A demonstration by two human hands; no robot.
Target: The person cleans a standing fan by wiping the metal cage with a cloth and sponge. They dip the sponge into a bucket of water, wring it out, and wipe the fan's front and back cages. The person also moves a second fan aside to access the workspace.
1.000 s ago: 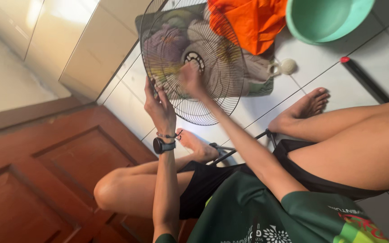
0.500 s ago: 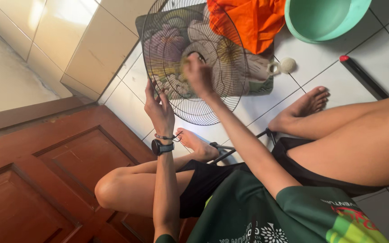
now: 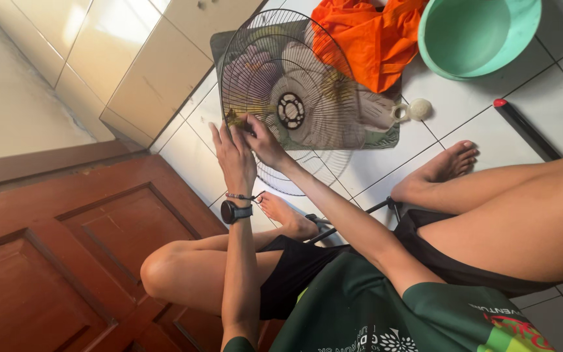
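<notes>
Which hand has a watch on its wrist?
The left hand, the one gripping the edge of the round wire fan guard. A dark watch sits on its wrist. The right hand, beside it on the guard, has a bare wrist.

Bare tile [image 3: 464,104] between orange cloth [image 3: 366,39] and foot [image 3: 441,166].

I am seeing one screen only: a smartwatch [image 3: 236,211] sitting on the left wrist, round dark face on a black band, display showing nothing legible. I am finding no packages, labels or signs.
</notes>
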